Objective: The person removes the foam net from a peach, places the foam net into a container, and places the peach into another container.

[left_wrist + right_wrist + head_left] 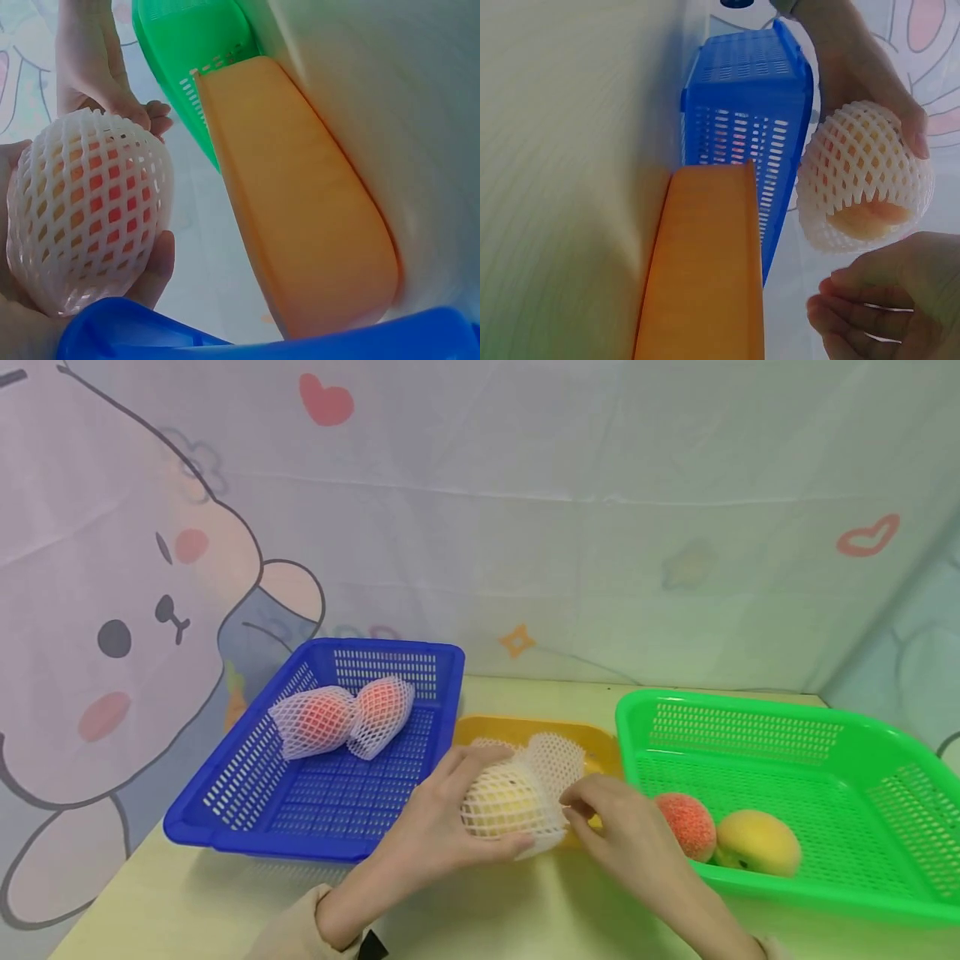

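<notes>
1. Fruit (498, 802) in a white net sleeve (546, 825) lies within the left hand (431, 818), thumb and fingers wrapped round it; it looks roundish, so I read no clear long axis.
2. Just beside, right hand (626, 827) faces the sleeve's open end, fingers curled to the thumb, apparently empty.
3. Beyond both hands, I see a yellow tray (603, 753) with loose netting (558, 753).
4. Left of them, blue basket (367, 802), two netted fruits (324, 724); right, green basket (847, 810), two bare fruits (759, 843).
5. Behind, printed backdrop (675, 452); I can read no brand, label or writing.
</notes>
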Available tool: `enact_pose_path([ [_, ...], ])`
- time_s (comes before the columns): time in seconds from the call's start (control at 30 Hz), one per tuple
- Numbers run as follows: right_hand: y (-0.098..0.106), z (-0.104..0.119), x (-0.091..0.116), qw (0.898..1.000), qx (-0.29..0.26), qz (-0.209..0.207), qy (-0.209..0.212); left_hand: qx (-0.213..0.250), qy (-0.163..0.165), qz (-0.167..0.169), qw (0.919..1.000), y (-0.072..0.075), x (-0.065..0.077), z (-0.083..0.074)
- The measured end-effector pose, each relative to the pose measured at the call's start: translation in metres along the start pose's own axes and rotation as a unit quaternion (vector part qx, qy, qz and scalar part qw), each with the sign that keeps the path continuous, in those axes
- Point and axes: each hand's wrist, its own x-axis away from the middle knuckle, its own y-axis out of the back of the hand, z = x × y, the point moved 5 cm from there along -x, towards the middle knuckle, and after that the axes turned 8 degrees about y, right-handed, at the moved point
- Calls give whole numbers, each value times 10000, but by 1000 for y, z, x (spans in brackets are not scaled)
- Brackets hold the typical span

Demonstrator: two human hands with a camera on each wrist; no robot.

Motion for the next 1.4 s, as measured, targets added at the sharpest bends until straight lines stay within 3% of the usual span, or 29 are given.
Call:
enact_pose_path([
  [0.27, 0, 7, 0, 9953, -868, -7, 435, 208, 51, 136, 9997, 0, -1, 1],
  [0.47, 1, 9, 0, 9928, -1089, -40, 488, 333, 141, 218, 9991, -1, -3, 2],
  [0.73, 4, 15, 1, 9849, -1450, -295, 899, 455, 300, 169, 9984, 3, -5, 4],
  [1.03, 6, 18, 1, 9814, -1503, -484, 1093, 686, 463, 247, 9963, 3, -5, 7],
  [1.4, 0, 16, 1, 9839, -1697, -77, 548, 929, 458, 381, 9939, 0, -4, 5],
])
